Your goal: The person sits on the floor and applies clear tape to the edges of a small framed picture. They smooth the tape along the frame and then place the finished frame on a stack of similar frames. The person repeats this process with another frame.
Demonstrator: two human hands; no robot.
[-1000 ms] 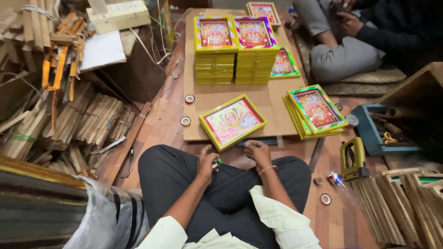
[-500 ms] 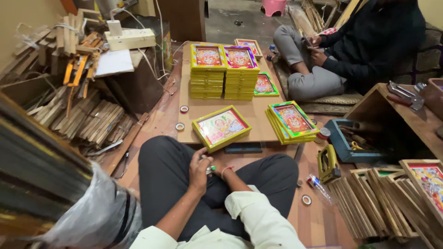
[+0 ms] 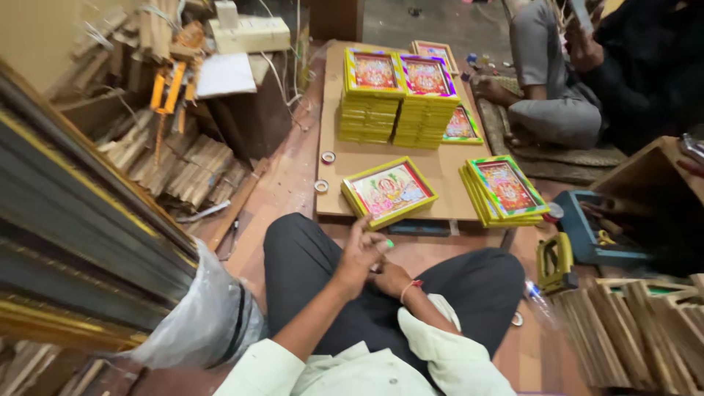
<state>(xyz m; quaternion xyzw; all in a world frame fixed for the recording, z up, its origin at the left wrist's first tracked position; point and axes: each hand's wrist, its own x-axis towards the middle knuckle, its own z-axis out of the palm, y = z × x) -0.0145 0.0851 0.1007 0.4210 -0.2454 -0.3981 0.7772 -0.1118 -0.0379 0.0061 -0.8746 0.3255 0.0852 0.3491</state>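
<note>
I sit cross-legged in black trousers, with both hands together over my lap. My left hand (image 3: 358,254) has its fingers curled, and a small green object (image 3: 389,243) shows at its fingertips. My right hand (image 3: 394,279), with a red thread on the wrist, lies just under and behind the left, partly hidden. Just ahead of my hands, a framed picture (image 3: 389,191) with a yellow-green border lies tilted on a brown board (image 3: 440,172).
Two tall stacks of framed pictures (image 3: 400,95) stand at the board's far end, a lower stack (image 3: 506,191) at its right. Tape rolls (image 3: 328,157) lie left of the board. A yellow staple gun (image 3: 555,264), blue tray (image 3: 587,235), wooden frames (image 3: 638,330), moulding bundles (image 3: 81,235). Another person (image 3: 557,88) sits far right.
The view has swung left and down, bringing the moulding bundles closer. My hands stay together over my lap, the left hand's fingers lifting slightly.
</note>
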